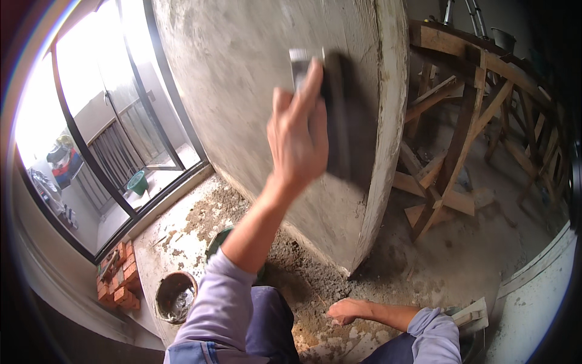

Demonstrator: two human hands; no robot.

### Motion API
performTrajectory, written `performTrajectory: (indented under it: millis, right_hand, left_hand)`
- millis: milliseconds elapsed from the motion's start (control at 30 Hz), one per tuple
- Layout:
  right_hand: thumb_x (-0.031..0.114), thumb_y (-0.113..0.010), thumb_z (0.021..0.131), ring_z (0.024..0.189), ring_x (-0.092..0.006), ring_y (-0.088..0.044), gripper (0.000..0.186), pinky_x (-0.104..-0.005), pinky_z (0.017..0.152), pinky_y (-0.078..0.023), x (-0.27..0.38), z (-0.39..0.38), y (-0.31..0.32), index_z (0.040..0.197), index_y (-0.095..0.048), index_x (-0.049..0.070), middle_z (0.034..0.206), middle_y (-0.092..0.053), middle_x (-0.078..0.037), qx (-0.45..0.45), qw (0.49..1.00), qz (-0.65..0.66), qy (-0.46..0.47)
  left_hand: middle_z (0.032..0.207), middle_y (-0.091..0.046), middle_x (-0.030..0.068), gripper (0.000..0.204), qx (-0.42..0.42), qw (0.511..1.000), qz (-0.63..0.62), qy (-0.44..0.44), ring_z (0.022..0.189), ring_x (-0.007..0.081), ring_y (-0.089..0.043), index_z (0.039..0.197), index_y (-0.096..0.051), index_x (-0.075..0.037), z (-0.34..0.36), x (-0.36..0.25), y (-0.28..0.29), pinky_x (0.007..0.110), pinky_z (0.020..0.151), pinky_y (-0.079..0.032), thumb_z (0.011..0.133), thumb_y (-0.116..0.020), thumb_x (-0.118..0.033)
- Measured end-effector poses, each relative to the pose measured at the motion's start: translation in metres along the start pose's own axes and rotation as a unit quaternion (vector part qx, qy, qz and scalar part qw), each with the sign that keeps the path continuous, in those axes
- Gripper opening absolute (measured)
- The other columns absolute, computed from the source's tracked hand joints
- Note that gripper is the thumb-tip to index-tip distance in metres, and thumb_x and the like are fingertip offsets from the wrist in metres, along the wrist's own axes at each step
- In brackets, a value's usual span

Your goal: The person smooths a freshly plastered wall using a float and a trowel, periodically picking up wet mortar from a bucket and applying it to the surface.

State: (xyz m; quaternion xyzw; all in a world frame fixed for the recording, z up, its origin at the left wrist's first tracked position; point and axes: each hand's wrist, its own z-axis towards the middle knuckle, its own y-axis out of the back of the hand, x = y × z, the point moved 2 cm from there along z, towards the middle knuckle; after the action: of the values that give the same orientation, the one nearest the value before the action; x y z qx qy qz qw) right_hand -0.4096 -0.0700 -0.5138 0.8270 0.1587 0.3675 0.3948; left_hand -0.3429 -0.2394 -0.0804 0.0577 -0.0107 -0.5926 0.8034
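My left hand (297, 136) is raised against a grey plastered wall (242, 91) and grips a dark plastering float (339, 115) by its handle. The float's flat face lies on the wall close to the pale corner edge (388, 139). My right hand (345, 310) hangs low above the mortar-strewn floor (303, 279) at the foot of the wall. Its fingers are curled and nothing shows in them. Both arms wear light purple sleeves.
A round bucket with mortar (176, 296) and a stack of red bricks (118, 280) stand at lower left. A green pan (217, 239) sits behind my left arm. A glass door (121, 121) lies left, wooden scaffolding (461, 139) right. A small wooden board (474, 314) lies at lower right.
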Motion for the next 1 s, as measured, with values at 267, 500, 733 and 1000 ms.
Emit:
performTrajectory:
  millis: [267, 500, 733, 1000]
  right_hand:
    - [0.031, -0.058, 0.096, 0.094, -0.0447, -0.066, 0.037, -0.0529, 0.083, -0.054, 0.048, 0.012, 0.004, 0.109, -0.063, -0.003, 0.094, -0.068, -0.025, 0.105, 0.994, 0.018, 0.032]
    - [0.029, -0.059, 0.093, 0.093, -0.0444, -0.066, 0.032, -0.0538, 0.079, -0.054, 0.060, 0.049, -0.020, 0.107, -0.065, 0.001, 0.097, -0.068, -0.024, 0.124, 0.981, -0.001, 0.150]
    - [0.032, -0.061, 0.092, 0.101, -0.0413, -0.066, 0.039, -0.0499, 0.086, -0.055, 0.048, 0.043, 0.006, 0.119, -0.065, 0.005, 0.103, -0.069, -0.023, 0.016, 0.988, 0.008, 0.155]
    - [0.029, -0.061, 0.092, 0.090, -0.0413, -0.069, 0.030, -0.0509, 0.076, -0.056, 0.050, 0.032, 0.022, 0.101, -0.067, 0.001, 0.093, -0.070, -0.021, 0.032, 0.995, -0.053, 0.078]
  left_hand:
    - [0.099, -0.067, 0.0185, 0.049, -0.036, 0.990, 0.061, -0.122, 0.082, 0.0199, -0.062, 0.145, -0.051, -0.001, 0.133, 0.030, 0.034, 0.037, 0.081, -0.053, 0.098, -0.045, -0.014]
    - [0.119, -0.058, 0.0220, 0.051, 0.094, 0.987, 0.003, 0.133, 0.085, 0.0277, -0.054, 0.144, -0.054, -0.002, -0.157, -0.019, 0.016, 0.039, 0.078, -0.048, 0.093, -0.053, -0.002]
    - [0.132, -0.063, 0.0227, 0.044, -0.074, 0.997, 0.013, 0.018, 0.121, 0.0401, -0.059, 0.142, -0.056, -0.006, -0.005, 0.044, -0.004, 0.049, 0.110, -0.037, 0.099, -0.051, -0.014]
    - [0.136, -0.059, 0.0245, 0.044, -0.013, 0.999, 0.048, 0.019, 0.123, 0.0406, -0.058, 0.142, -0.054, -0.002, -0.006, 0.076, 0.013, 0.048, 0.106, -0.042, 0.099, -0.051, -0.012]
